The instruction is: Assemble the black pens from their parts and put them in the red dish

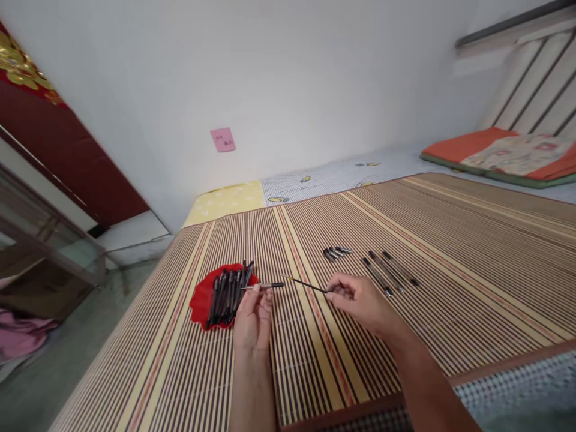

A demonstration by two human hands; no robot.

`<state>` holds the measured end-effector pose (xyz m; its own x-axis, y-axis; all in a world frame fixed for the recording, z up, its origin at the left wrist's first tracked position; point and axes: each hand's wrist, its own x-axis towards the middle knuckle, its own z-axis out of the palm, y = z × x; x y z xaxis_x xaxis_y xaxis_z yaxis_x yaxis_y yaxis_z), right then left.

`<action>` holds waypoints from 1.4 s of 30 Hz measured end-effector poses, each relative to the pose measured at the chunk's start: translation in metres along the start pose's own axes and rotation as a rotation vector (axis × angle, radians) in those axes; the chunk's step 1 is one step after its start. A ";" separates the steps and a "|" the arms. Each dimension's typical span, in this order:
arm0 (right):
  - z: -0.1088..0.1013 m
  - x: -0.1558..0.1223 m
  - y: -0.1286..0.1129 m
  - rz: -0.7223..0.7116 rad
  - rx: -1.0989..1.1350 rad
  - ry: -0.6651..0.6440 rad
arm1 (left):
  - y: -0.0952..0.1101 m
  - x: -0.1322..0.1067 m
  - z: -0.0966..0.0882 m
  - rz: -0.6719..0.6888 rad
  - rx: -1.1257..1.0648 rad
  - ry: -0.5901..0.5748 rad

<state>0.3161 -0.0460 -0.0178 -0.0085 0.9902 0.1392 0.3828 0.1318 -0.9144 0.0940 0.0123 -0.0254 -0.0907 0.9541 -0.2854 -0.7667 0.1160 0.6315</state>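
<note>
My left hand [253, 318] is closed on a pen barrel [275, 285], clear with a black grip end pointing right. Between the fingertips of my right hand [357, 299] is a thin dark pen refill [308, 284]; its pale tip points left, close to the barrel's end but apart from it. Just left of my left hand, several black pens [225, 294] lie on a red scalloped cloth or tray [200, 298]. Beyond my right hand lie several short pen parts [335, 253], dark and silvery. Three pen barrels [390, 273] rest side by side to the right.
A striped bamboo mat [180, 360] covers the bed under everything. Behind it are patterned sheets [306, 180] and a white wall [315, 90] with a pink note [223, 140]. Folded orange bedding [472, 147] lies at the far right. A glass-fronted cabinet [49, 228] stands at left.
</note>
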 end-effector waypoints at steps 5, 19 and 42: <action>0.000 -0.003 -0.006 -0.022 0.030 -0.017 | 0.000 0.001 -0.001 -0.004 -0.054 0.033; -0.006 -0.005 -0.012 -0.056 -0.090 0.022 | 0.001 -0.001 -0.001 0.007 -0.051 -0.011; 0.039 0.002 -0.027 -0.228 -0.025 0.174 | -0.010 -0.016 0.008 -0.013 0.180 -0.162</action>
<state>0.2702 -0.0460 -0.0076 0.0612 0.9122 0.4051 0.4117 0.3467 -0.8428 0.1077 -0.0016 -0.0214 0.0327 0.9823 -0.1847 -0.6401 0.1625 0.7509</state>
